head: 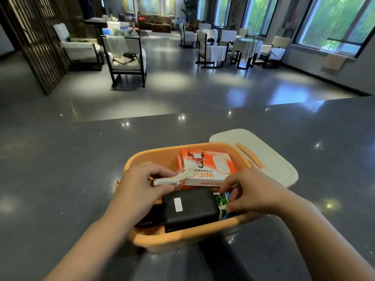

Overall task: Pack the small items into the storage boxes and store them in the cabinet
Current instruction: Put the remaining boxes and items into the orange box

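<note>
I see the orange storage box [154,239] low in the centre of the frame on a dark grey counter [60,179], its white lid [269,157] lying just behind it to the right. My left hand [138,187] pinches a wrapped pack of batteries [172,179] over the box. My right hand [251,191] has its fingers curled on a green packet [223,201] wedged beside a black case [190,207]. An orange-and-white WiFi carton [207,167] fills the far half. Chairs and tables crowd the upper frame.
</note>
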Available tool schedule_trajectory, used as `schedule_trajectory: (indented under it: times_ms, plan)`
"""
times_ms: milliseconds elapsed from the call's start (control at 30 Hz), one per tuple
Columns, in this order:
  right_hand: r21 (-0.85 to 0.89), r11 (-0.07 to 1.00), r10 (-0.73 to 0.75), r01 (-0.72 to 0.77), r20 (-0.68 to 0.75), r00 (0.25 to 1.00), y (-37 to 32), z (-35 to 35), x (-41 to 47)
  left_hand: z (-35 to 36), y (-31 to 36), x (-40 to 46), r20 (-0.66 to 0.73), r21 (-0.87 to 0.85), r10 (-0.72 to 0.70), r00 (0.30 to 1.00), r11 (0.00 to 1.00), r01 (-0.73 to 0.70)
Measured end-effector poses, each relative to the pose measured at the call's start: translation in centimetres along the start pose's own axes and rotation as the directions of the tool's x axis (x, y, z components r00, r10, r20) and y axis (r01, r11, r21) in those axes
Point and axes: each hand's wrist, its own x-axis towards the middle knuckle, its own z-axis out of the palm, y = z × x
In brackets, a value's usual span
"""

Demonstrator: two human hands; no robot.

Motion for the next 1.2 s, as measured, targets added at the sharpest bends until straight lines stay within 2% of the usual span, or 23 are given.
schedule_trajectory:
  times_ms: [67, 167, 267, 367, 433, 533, 633, 867, 1033, 1200]
  plan:
    - [0.007, 1.000, -0.012, 0.012, -0.027, 1.000, -0.4, 0.2, -0.3, -1.6, -0.9, 0.4, 0.010, 0.067, -0.068, 0.998, 0.995, 0.067]
    - [0.009, 0.999, -0.038, 0.038, -0.036, 0.999, -1.2, 0.8, 0.0, -2.7, -2.0, 0.6, -0.093, 0.205, -0.117, 0.989, 0.970, 0.134]
    - [0.035, 0.996, -0.086, 0.088, -0.039, 0.996, -2.5, 1.3, 0.8, -1.9, -2.0, 1.2, -0.094, 0.234, -0.137, 0.986, 0.960, 0.156]
    - [0.068, 0.985, -0.152, 0.155, -0.057, 0.987, -3.7, 1.2, 1.5, -0.6, -1.9, 2.7, 0.012, 0.378, -0.102, 0.995, 0.921, 0.090]
    - [0.071, 0.978, -0.190, 0.196, -0.079, 0.979, -4.2, 0.9, 1.8, -0.3, -2.1, 3.7, 0.144, 0.416, -0.138, 0.980, 0.907, 0.067]
    - [0.052, 0.973, -0.221, 0.226, -0.100, 0.970, -4.5, 0.7, 2.0, -0.2, -2.7, 4.7, 0.375, 0.443, -0.223, 0.900, 0.896, 0.037]
    - [0.049, 0.970, -0.233, 0.239, -0.100, 0.967, -4.5, 0.8, 2.3, 0.3, -2.9, 5.3, 0.452, 0.504, -0.265, 0.852, 0.864, 0.001]
    - [0.039, 0.975, -0.217, 0.220, -0.082, 0.973, -4.8, 1.1, 3.2, 1.4, -3.5, 5.9, 0.458, 0.607, -0.248, 0.853, 0.789, -0.096]
    - [0.053, 0.976, -0.206, 0.211, -0.078, 0.975, -5.3, 1.3, 3.5, 1.2, -3.8, 5.3, 0.415, 0.679, -0.171, 0.893, 0.711, -0.180]
    - [0.062, 0.976, -0.205, 0.209, -0.070, 0.976, -5.7, 1.4, 3.3, 1.2, -3.5, 5.2, 0.404, 0.684, -0.203, 0.892, 0.715, -0.147]
